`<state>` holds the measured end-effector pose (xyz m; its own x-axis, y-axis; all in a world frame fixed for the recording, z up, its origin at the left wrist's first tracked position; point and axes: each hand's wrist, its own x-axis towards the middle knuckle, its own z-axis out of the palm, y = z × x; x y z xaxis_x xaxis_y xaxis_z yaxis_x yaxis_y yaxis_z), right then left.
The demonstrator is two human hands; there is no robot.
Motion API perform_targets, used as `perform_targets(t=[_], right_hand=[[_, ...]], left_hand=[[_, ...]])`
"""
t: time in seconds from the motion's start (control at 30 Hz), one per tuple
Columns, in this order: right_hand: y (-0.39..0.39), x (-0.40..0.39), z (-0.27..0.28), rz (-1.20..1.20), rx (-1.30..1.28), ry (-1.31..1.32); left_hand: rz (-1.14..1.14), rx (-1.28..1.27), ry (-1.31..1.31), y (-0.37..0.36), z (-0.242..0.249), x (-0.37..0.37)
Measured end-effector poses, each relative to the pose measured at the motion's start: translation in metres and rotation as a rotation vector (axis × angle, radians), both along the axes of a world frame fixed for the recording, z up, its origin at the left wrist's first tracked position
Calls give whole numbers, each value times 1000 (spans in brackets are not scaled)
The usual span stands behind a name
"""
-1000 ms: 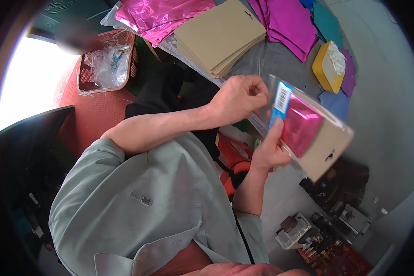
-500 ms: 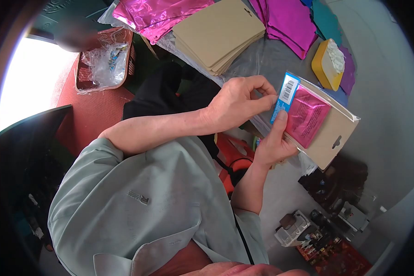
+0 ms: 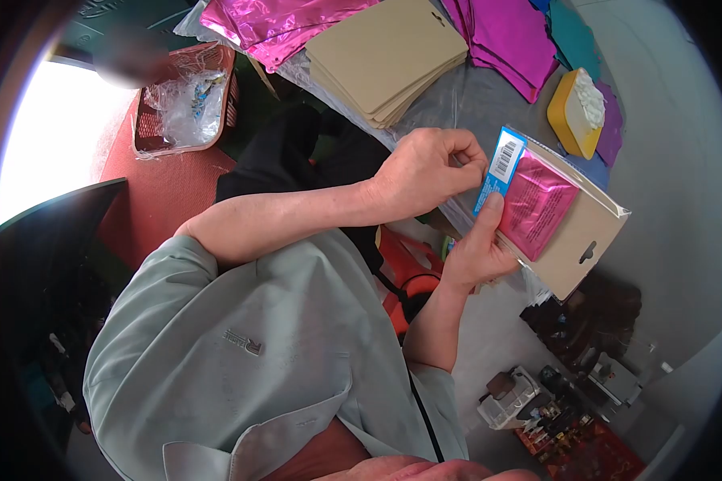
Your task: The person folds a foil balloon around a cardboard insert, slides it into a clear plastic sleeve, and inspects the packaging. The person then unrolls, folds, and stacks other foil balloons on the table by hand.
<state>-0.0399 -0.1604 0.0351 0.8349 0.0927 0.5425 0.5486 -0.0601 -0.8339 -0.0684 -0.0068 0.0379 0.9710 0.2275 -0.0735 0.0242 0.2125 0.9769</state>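
Note:
My right hand [image 3: 480,250] grips a clear-bagged package with a brown backing card [image 3: 573,260]. Its thumb presses on the front and the other fingers are mostly hidden behind. On the card lies a pink foil packet [image 3: 537,204] with small dark print. Along the packet's left end runs a blue label [image 3: 501,164] with a white barcode. My left hand [image 3: 433,172] is curled, thumb and fingertips pinched together at the left edge of the blue label. What the pinch holds, if anything, is too small to make out.
Behind my hands, a table bears a stack of brown cards [image 3: 385,60], shiny pink film [image 3: 285,24], pink sheets [image 3: 509,44], teal sheets [image 3: 573,40] and a yellow tub [image 3: 569,116] with white stuff. A reddish basket [image 3: 144,128] holding clear plastic stands left.
The left fingers have curled slightly tighter, still by the label's edge. The package keeps nearly the same place in my right hand, and the whole view has shifted a little.

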Motion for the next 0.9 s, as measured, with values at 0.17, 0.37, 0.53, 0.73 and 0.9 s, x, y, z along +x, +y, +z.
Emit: perform_targets(t=[0.17,0.37,0.53,0.73,0.9], right_hand=[[-6,2,1,-61,-63,27],[-7,2,1,-103,-95,29],[0,3,8,-185,-92,-31],[-15,19,47,-158,16,-133],[1,20,45,-159,53,-72]], left_hand=[[24,-30,-18,-2,-1,1],[56,-11,-15,-3,-2,3],[58,-26,-61,-6,-6,9],[36,-140,27,2,-5,6],[117,-50,-112,0,25,-12]])
